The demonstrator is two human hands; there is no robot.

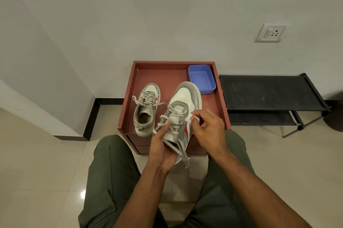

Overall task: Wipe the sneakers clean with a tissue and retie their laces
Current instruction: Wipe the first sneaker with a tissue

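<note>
Head view, frame centre: left hand (pixel 163 146) grips raised sneaker (pixel 182 114), right hand (pixel 207 127) pinches tissue (pixel 192 117) (laces (pixel 182 150) dangling), which could snag and tear.

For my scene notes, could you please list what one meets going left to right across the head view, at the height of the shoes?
Sneaker on the tray → held sneaker → tissue → black rack.

Pale, plain walls (pixel 167 5), with a white socket plate (pixel 270 32) at the right. Glossy beige floor tiles (pixel 37 172), dark skirting (pixel 92 116) along the wall base. Reddish-brown low cabinet (pixel 221 98) against the wall; just beside it, at the right, black two-tier rack (pixel 269 92).
</note>
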